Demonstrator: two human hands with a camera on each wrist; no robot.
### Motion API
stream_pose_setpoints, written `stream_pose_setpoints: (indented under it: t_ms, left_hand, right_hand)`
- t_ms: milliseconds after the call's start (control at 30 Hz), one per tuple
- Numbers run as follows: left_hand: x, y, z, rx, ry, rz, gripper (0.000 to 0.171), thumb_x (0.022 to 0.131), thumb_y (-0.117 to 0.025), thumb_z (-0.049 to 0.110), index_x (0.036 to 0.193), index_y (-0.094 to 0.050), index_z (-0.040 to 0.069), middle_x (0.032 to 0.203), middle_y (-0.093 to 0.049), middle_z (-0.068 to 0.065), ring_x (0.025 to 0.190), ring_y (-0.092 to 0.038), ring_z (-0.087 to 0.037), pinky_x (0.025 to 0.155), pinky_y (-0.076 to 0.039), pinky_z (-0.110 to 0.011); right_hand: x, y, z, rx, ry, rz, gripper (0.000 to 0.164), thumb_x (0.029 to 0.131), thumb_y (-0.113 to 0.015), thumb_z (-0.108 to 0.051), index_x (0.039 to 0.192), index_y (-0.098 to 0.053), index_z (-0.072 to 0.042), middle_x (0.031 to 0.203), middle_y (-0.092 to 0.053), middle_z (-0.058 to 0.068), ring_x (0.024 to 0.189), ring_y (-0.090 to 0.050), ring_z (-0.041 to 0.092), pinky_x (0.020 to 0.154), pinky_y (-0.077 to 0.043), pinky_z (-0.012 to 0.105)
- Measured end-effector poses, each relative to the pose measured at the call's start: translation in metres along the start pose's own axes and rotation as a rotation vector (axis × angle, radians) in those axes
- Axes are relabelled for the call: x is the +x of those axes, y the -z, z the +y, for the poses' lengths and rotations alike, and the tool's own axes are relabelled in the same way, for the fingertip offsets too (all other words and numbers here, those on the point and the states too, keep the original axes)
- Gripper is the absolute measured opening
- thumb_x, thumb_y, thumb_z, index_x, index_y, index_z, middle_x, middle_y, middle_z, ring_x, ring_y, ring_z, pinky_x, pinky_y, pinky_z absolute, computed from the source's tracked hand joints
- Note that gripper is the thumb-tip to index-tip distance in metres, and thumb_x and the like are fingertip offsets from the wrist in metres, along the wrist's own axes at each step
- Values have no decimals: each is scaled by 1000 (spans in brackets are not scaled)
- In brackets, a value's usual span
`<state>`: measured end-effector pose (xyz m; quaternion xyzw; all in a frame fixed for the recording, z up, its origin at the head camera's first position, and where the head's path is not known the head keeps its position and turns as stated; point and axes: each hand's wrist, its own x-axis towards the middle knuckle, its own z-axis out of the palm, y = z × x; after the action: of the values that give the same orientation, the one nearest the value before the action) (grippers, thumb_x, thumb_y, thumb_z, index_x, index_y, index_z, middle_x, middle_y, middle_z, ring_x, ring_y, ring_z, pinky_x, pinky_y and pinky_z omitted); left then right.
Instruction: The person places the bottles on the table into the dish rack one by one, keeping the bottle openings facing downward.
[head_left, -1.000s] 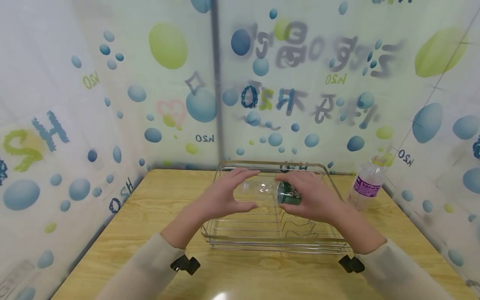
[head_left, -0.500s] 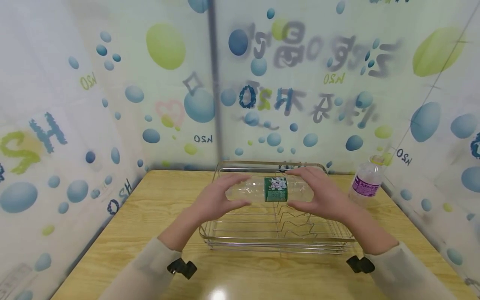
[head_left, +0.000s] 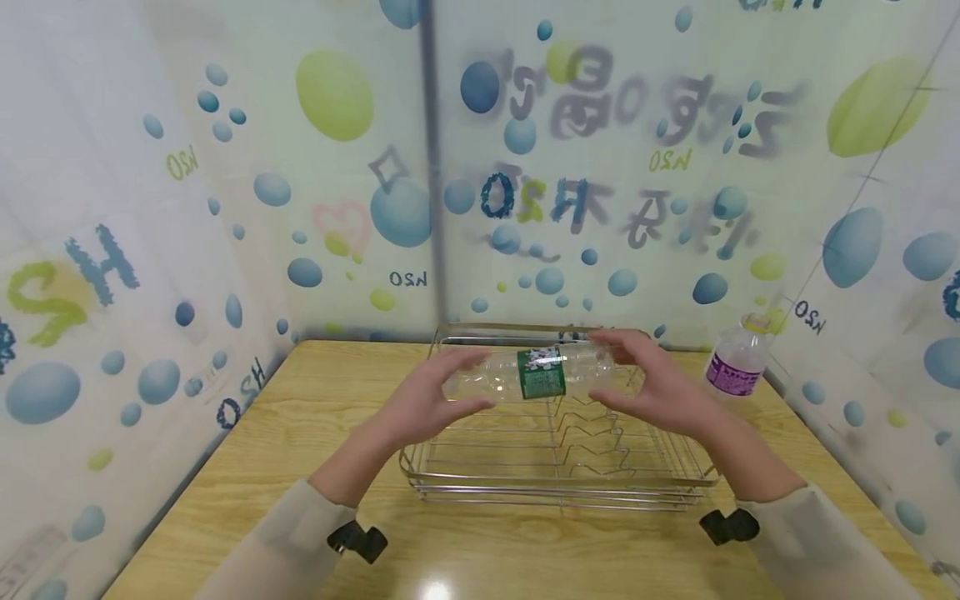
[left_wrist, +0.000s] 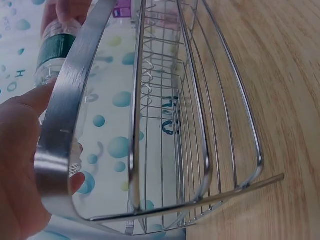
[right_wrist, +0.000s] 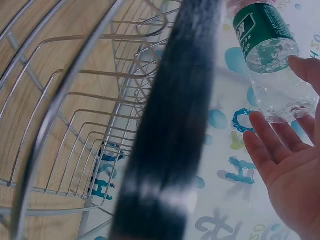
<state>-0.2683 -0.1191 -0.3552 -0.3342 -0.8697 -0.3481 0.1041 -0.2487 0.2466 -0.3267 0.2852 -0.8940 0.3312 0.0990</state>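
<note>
A clear plastic bottle (head_left: 581,368) with a green label lies sideways in the air above a wire dish rack (head_left: 487,479). My left hand (head_left: 423,396) grips its neck end, thumb below and fingers above. Around the base end is my right hand (head_left: 667,383), its fingers spread apart and loosely bent. Whether its fingertips touch the plastic is hard to tell. In the right wrist view, the same bottle (right_wrist: 280,92) has its base close to the fingers (right_wrist: 265,140). The left wrist view shows the bottle (left_wrist: 52,62) partly behind the rack's metal rim (left_wrist: 70,100).
A second clear bottle (head_left: 735,367) with a purple label stands at the table's back right, beside the rack. The rack has zigzag wire dividers inside. The wooden table (head_left: 330,517) is enclosed by a patterned curtain (head_left: 360,250) at the back and sides.
The green-labelled bottle was turned from being mostly covered by the right hand to lying across between both hands. The right hand has slid right toward the base and loosened; the left now grips the neck end.
</note>
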Motion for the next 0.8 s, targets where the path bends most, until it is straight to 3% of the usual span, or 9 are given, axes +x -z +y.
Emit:
stream_pose_setpoints:
  t_ms: [167, 267, 367, 433, 533, 633, 800]
  left_hand:
    - [0, -8, 3, -64, 102, -77, 70, 103, -79, 38, 163, -51, 14, 156, -64, -12, 145, -61, -34, 119, -53, -60]
    - [1, -13, 6, -104, 110, -97, 69, 104, -78, 37, 162, -51, 12, 158, -62, -14, 145, -60, -35, 119, -52, -61]
    - [4, -18, 9, -140, 98, -91, 72, 103, -80, 35, 163, -49, 9, 160, -58, -16, 144, -60, -36, 120, -52, -59]
    - [7, -21, 13, -157, 88, -76, 74, 102, -81, 32, 164, -48, 9, 160, -58, -16, 143, -60, -36, 119, -53, -58]
    - [11, -26, 18, -167, 81, -57, 75, 102, -81, 30, 166, -46, 13, 160, -58, -14, 142, -61, -36, 117, -54, -59]
    - [14, -31, 21, -200, 80, -55, 70, 104, -78, 29, 166, -47, 18, 160, -57, -13, 141, -62, -39, 116, -55, -60]
    - [16, -37, 24, -314, 137, -79, 69, 107, -75, 28, 168, -42, 26, 160, -55, -15, 142, -62, -41, 115, -57, -58]
  right_hand:
    - [5, 5, -6, 122, -37, 35, 74, 102, -81, -18, 165, -43, -18, 165, -49, 14, 141, -60, 44, 116, -50, 70]
    - [9, 6, -10, 219, -26, 62, 72, 103, -78, -14, 166, -43, -18, 165, -49, 14, 135, -64, 35, 116, -55, 47]
    - [13, 5, -13, 300, -10, 87, 70, 104, -76, -10, 166, -44, -16, 164, -50, 12, 129, -65, 20, 106, -57, 21]
    - [15, 5, -16, 329, -14, 93, 69, 104, -76, -11, 166, -44, -18, 165, -48, 11, 131, -63, 21, 103, -53, 12]
    - [16, 5, -21, 328, -33, 99, 69, 105, -76, -15, 166, -45, -23, 168, -46, 8, 134, -59, 21, 103, -53, 12]
    - [18, 4, -25, 334, -46, 105, 68, 106, -75, -16, 166, -45, -24, 171, -44, 8, 128, -64, 21, 98, -58, 17]
    - [27, 2, -29, 348, -48, 125, 67, 107, -74, -18, 167, -46, -27, 170, -45, 6, 115, -73, 22, 88, -65, 26]
